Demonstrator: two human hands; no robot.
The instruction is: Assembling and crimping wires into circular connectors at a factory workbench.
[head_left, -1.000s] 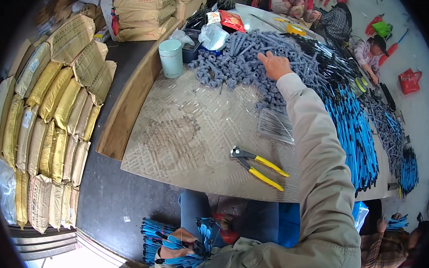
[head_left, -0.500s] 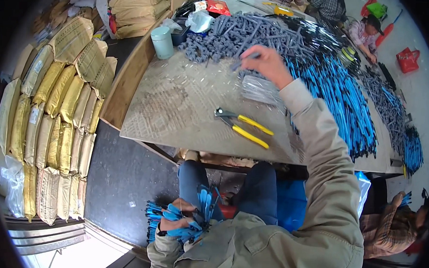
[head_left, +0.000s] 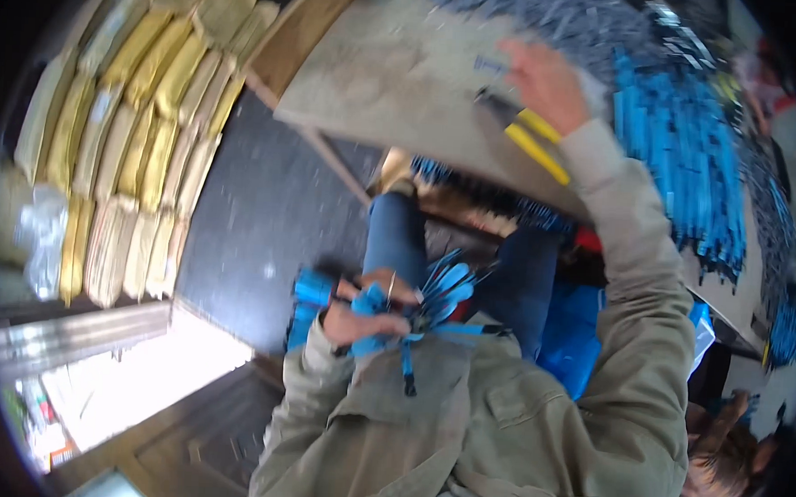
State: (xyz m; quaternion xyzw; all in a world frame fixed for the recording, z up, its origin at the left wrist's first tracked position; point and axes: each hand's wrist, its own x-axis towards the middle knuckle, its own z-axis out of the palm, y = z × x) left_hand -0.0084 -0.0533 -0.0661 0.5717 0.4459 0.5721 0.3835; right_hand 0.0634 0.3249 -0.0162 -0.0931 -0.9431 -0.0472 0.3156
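left hand [head_left: 372, 315], near side of table [head_left: 371, 81]: fingers closed round strips [head_left: 450, 289] | likely light, bendy, slippery; best gripped mid-bundle | right hand [head_left: 549, 84], over table: blurred, grip can't be told

- Legible text, numbers, brands or signs: none; the view is blurred.
- Sacks [head_left: 143, 136], brown and yellow, stacked at the left: any print on their faces is too blurred to read.
- Pale patch [head_left: 104, 105] on one sack in the stack: possibly a label; content unreadable.
- Lower row of the stack: faint streaks on the paper; cannot tell whether print or creases.
- Coloured patches [head_left: 57, 451], red and orange, by the bright opening [head_left: 144, 379] at the lower left: cannot tell whether sign or packaging; no character can be made out.
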